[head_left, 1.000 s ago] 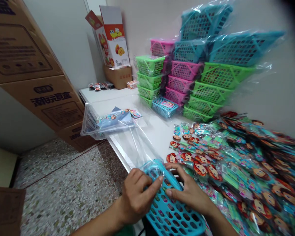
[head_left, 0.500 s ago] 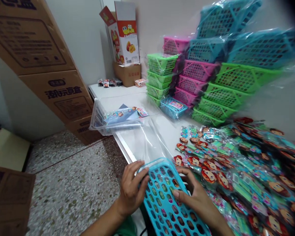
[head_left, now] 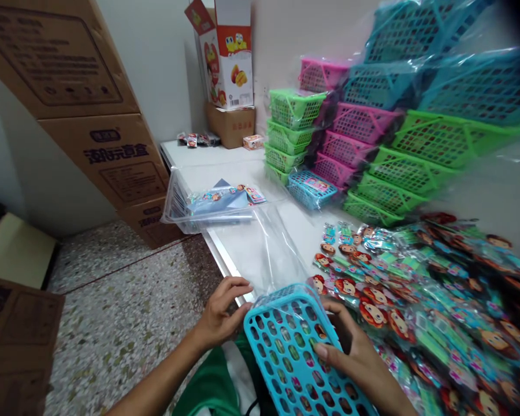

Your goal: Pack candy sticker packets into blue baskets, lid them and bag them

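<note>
A blue plastic basket (head_left: 294, 352) with round holes is tipped up at the table's near edge, its far end inside the mouth of a clear plastic bag (head_left: 271, 254). My left hand (head_left: 222, 312) pinches the bag's edge at the basket's left corner. My right hand (head_left: 355, 355) grips the basket's right side. Small packets show through the basket's holes.
Cartoon-girl packets (head_left: 416, 289) are heaped on the white table (head_left: 238, 167) at right. Bagged green, pink and blue baskets (head_left: 372, 127) are stacked against the wall. A clear tray of packets (head_left: 212, 202) lies ahead. Cardboard boxes (head_left: 95, 115) stand at left on the speckled floor.
The basket has tilted up and slid toward me. My left hand moved off the basket to the bag's edge at its left corner. The view swung to the left.
</note>
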Tool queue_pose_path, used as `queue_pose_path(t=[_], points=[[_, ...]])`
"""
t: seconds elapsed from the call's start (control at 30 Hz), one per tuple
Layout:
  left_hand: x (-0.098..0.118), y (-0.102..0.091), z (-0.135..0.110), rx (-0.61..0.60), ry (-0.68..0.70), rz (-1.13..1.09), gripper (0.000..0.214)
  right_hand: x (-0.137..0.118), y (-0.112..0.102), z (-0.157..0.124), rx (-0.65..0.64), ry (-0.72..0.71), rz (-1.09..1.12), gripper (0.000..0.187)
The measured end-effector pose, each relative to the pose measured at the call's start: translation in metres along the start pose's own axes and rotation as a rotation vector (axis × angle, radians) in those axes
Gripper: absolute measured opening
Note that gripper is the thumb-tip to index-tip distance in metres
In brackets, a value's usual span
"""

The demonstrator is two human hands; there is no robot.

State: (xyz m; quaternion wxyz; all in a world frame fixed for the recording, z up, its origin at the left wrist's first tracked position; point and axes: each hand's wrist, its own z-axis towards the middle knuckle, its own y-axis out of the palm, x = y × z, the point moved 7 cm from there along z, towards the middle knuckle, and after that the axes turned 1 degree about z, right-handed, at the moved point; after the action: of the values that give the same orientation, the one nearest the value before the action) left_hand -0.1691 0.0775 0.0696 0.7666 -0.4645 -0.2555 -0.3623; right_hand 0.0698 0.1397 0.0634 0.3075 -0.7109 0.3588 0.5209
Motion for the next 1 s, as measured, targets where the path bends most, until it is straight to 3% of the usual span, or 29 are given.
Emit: queue_pose_path(t=[0.13, 0.37, 0.47, 0.53, 0.6, 0.73, 0.83, 0.9, 1.0], points=[[0.006, 0.002, 0.004, -0.1, 0.052, -0.068, 0.038, 0.0, 0.0, -0.001, 0.001, 0.006, 0.022, 0.059], [0.007, 0.003, 0.013, -0.05, 0.098, -0.056, 0.039, -0.006, 0.002, -0.001, -0.031, -0.023, -0.03, 0.057], [0.014, 0.01, 0.021, -0.201, 0.085, -0.128, 0.033, -0.007, 0.003, 0.0, -0.044, -0.024, -0.028, 0.058], [0.015, 0.017, 0.023, -0.307, 0.005, -0.255, 0.029, -0.007, 0.003, 0.0, -0.048, -0.028, -0.021, 0.058], [0.012, 0.02, 0.022, -0.337, -0.095, -0.383, 0.026, -0.008, 0.002, 0.0, -0.046, -0.034, -0.02, 0.058], [0.007, 0.023, 0.019, -0.264, -0.183, -0.476, 0.015, -0.007, 0.001, 0.001, -0.043, -0.032, 0.006, 0.057], [0.006, 0.022, 0.014, -0.17, -0.165, -0.346, 0.014, -0.003, -0.001, 0.002, -0.031, 0.006, 0.059, 0.058], [0.01, 0.016, 0.008, -0.032, -0.078, -0.167, 0.015, 0.0, -0.003, 0.002, -0.009, 0.035, 0.104, 0.058], [0.023, 0.012, -0.008, 0.145, 0.169, 0.077, 0.028, 0.005, -0.007, 0.003, 0.028, 0.065, 0.153, 0.059]])
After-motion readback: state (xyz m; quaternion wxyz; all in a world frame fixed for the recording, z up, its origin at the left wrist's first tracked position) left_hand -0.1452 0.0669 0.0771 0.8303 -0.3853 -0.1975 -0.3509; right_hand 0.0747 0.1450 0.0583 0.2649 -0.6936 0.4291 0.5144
